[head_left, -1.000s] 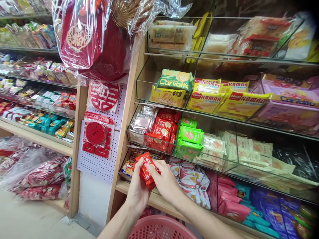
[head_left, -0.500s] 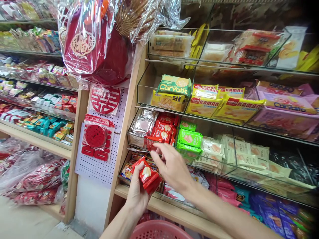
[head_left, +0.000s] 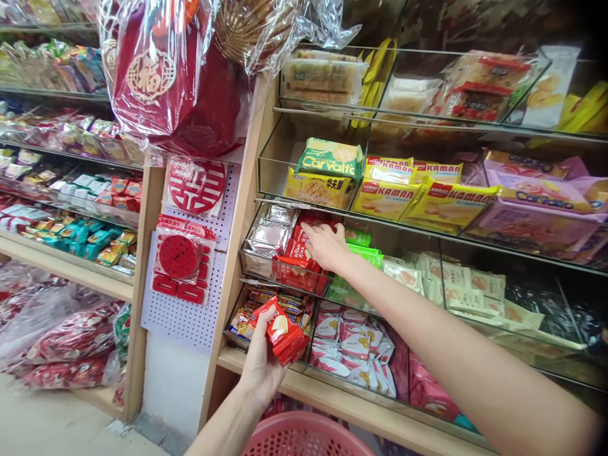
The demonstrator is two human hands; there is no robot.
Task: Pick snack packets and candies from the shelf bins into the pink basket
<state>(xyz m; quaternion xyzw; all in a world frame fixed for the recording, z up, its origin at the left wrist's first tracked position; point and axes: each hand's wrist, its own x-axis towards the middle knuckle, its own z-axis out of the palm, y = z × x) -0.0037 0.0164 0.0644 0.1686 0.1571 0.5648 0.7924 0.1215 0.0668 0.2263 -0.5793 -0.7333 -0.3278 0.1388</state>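
Note:
My left hand [head_left: 263, 361] is closed around a small bundle of red snack packets [head_left: 281, 330], held in front of the lower bins. My right hand [head_left: 327, 246] reaches into the bin of red snack packets [head_left: 300, 244] on the shelf above. Its fingers are spread and bent down over those packets, and the fingertips are partly hidden among them. Silver packets [head_left: 270, 239] lie just left of that hand. Green packets [head_left: 363, 253] sit to its right, partly covered by my wrist.
Below my hands stands a pink plastic basket [head_left: 308, 434]. Clear bin fronts edge the shelves, with white-and-pink packets [head_left: 354, 342] in a lower bin. Yellow wafer packs [head_left: 389, 193] fill the shelf above. A wrapped dark red bag [head_left: 175, 82] hangs at upper left.
My right hand has moved up and away from the left hand, into the bin of red packets. The left hand keeps its red packets and has barely moved.

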